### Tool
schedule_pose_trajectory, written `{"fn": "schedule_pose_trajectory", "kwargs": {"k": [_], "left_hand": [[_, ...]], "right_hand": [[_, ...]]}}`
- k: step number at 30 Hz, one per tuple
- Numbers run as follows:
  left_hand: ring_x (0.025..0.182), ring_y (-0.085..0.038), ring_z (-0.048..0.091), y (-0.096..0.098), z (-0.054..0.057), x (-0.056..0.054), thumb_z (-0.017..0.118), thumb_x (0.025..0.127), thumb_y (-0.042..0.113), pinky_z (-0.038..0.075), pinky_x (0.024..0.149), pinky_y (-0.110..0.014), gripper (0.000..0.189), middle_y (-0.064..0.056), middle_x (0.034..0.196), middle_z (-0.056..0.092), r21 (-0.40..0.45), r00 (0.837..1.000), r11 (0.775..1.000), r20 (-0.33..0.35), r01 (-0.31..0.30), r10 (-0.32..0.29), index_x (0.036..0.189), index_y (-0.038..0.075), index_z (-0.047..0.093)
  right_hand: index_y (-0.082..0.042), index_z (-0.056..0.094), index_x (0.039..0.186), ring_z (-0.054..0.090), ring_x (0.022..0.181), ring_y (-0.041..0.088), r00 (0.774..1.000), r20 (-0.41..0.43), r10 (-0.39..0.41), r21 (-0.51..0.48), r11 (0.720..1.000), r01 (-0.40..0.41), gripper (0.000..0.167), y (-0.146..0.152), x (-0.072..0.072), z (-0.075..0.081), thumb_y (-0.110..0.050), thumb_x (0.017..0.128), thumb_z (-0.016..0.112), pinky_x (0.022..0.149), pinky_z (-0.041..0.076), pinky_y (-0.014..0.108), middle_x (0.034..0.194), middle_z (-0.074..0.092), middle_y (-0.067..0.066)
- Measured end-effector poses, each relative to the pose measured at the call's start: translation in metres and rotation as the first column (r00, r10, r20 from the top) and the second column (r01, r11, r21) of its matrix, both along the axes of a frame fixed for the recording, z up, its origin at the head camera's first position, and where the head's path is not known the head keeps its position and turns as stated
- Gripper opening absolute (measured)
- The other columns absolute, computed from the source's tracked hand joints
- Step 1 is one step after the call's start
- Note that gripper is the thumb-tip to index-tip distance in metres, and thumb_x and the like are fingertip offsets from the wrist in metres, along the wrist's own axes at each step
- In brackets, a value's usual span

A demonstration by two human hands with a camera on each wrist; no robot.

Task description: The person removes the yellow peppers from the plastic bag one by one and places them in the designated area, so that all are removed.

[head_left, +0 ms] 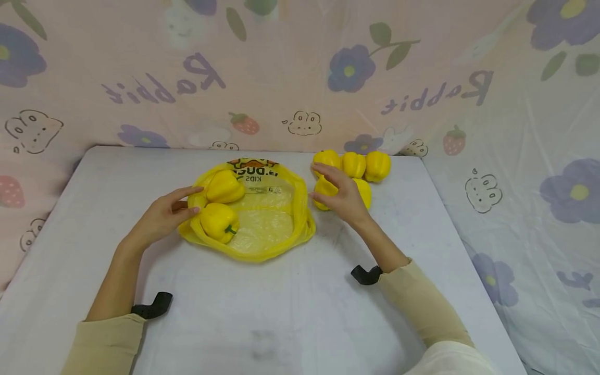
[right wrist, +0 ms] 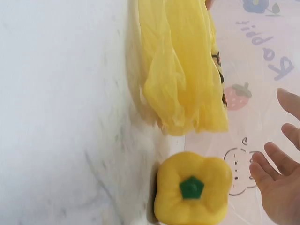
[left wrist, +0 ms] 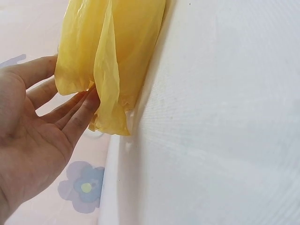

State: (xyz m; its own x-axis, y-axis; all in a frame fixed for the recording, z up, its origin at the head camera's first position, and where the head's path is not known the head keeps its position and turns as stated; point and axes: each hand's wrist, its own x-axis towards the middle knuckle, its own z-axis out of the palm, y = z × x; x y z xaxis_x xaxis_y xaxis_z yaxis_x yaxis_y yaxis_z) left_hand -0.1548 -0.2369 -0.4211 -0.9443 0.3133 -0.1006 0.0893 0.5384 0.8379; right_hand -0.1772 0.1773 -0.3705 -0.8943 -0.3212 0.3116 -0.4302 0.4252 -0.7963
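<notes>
I saw the yellow plastic bag [head_left: 262,253] sitting open-mouthed at the far left-centre of the white table [head_left: 234,312], its rim spread into a wide ring. Two yellow bell peppers lay inside against its left wall, a far pepper [head_left: 225,187] and a near pepper [head_left: 217,221] whose green stem pointed toward the near right. Dark lettering [head_left: 255,172] and a bit of cartoon print showed at the bag's far edge.

The person's left hand [head_left: 161,216] touched the left side of the bag, thumb and forefinger at the rim and set apart; with folds of plastic over some of the fingertips, I couldn't fairly tell whether it pinched the bag or merely rested against it.

The right hand [head_left: 344,195] was released and held nothing, its fingers apart and gently bent, just right of the bag and in front of the pepper group [head_left: 377,166]. That group sat close together at the far right: three in a far row, two nearer, partly covered by the hand.

Beige sleeves [head_left: 105,341] covered the forearms. Beyond the table hung a pale cloth [head_left: 281,67] printed with purple flowers, strawberries and rabbits.
</notes>
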Motion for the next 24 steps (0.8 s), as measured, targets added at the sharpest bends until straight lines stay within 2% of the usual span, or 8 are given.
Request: {"fn": "schedule_pose_trajectory", "kwargs": {"k": [6,10,14,24], "left_hand": [[0.127,-0.047,0.048,0.001,0.000,0.000,0.060,0.101,0.026,0.045,0.100,-0.060,0.056,-0.020,0.156,0.034,-0.014,1.000,1.000,-0.016,0.008,-0.008,0.152,0.015,0.041],[0.126,-0.046,0.048,0.002,0.000,0.001,0.060,0.101,0.025,0.044,0.100,-0.061,0.055,-0.020,0.156,0.034,-0.009,1.000,1.000,-0.016,0.009,-0.009,0.152,0.015,0.041],[0.128,-0.047,0.046,0.003,0.000,0.002,0.060,0.101,0.025,0.043,0.100,-0.062,0.055,-0.020,0.157,0.033,0.004,1.000,1.000,-0.013,0.009,-0.009,0.152,0.015,0.041],[0.132,-0.051,0.040,0.003,0.000,0.002,0.060,0.101,0.024,0.040,0.102,-0.066,0.055,-0.020,0.158,0.031,0.006,1.000,1.000,-0.001,0.001,-0.001,0.152,0.015,0.041]], "right_hand": [[-0.007,0.056,0.140,0.047,0.135,0.022,0.996,-0.008,0.088,0.015,0.996,-0.088,0.062,-0.008,-0.017,-0.032,-0.009,0.083,0.081,0.110,0.042,0.040,0.146,0.052,0.006],[-0.010,0.056,0.141,0.047,0.135,0.017,0.988,0.002,0.155,0.040,0.987,-0.155,0.061,-0.021,-0.017,-0.030,-0.016,0.086,0.080,0.110,0.042,0.036,0.147,0.051,0.004],[-0.012,0.055,0.141,0.049,0.132,0.019,0.974,0.000,0.226,0.047,0.973,-0.226,0.060,-0.034,-0.019,-0.031,-0.018,0.087,0.079,0.109,0.042,0.033,0.146,0.052,0.003],[-0.012,0.054,0.142,0.051,0.132,0.024,0.948,0.059,0.314,0.031,0.948,-0.316,0.061,-0.066,-0.011,-0.041,-0.019,0.087,0.079,0.109,0.040,0.027,0.146,0.051,0.003]]}}
